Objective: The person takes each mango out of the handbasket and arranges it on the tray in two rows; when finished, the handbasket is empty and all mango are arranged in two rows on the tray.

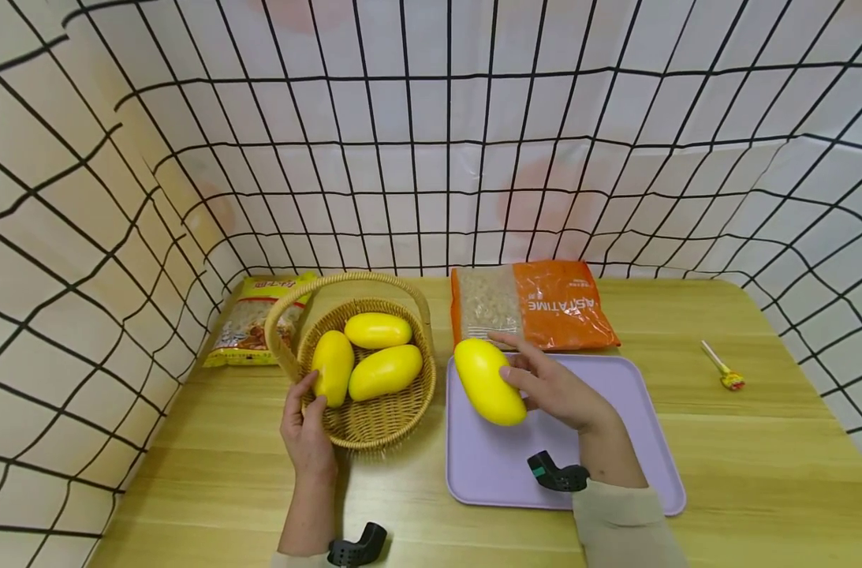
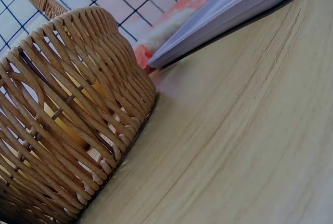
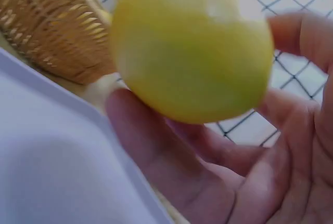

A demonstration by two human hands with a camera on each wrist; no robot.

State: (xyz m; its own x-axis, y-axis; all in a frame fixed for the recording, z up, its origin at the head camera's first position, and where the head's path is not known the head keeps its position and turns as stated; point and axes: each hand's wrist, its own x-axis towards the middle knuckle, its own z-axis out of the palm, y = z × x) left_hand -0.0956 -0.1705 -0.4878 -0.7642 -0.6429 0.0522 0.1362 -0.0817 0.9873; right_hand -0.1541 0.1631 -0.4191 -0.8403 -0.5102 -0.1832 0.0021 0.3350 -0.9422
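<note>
My right hand (image 1: 554, 386) holds a yellow mango (image 1: 489, 383) over the lavender tray (image 1: 473, 481). In the right wrist view, thumb and fingers lie around this mango (image 3: 192, 52), which is blurred. On the left stands a round wicker basket (image 1: 374, 430) with a tall arched handle. Inside it lie three more mangoes: one at the back (image 1: 378, 330), one at the left (image 1: 333, 367) and one at the right (image 1: 386, 372). My left hand (image 1: 310, 438) grips the basket's near-left rim, its fingertips close to the left mango. The left wrist view shows the basket's woven side (image 2: 78, 109) but no fingers.
Behind the tray lies an orange-and-clear food bag (image 1: 537, 306). A yellow food packet (image 1: 249, 323) sits behind the basket's left side, partly hidden by the handle. To the tray's right is a lollipop (image 1: 730, 377). White sheeting with a black grid (image 1: 431, 158) encloses the wooden table (image 1: 778, 457).
</note>
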